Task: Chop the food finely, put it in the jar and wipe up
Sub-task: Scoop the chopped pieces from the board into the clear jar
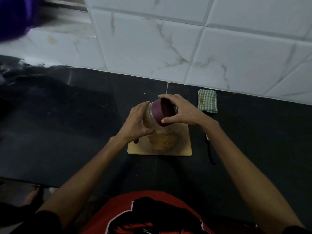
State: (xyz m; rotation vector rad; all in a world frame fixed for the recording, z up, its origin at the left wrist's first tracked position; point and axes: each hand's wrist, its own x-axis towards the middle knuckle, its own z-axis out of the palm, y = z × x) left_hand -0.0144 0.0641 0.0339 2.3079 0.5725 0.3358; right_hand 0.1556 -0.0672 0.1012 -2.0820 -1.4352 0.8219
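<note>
A clear jar (149,118) is held tilted above a wooden cutting board (184,146). My left hand (136,123) wraps around the jar's glass body. A purple lid (163,113) sits at the jar's mouth, and my right hand (181,110) grips it with thumb and fingers around its rim. I cannot tell whether the lid is screwed on or loose. A patch of brownish chopped food (163,141) lies on the board under the jar. A dark knife (209,149) lies on the counter just right of the board, partly behind my right forearm.
A folded green checked cloth (207,100) lies at the back of the black counter (67,124), near the white tiled wall (168,39). A blurred purple object (13,16) fills the top left corner. The counter's front edge runs at lower left.
</note>
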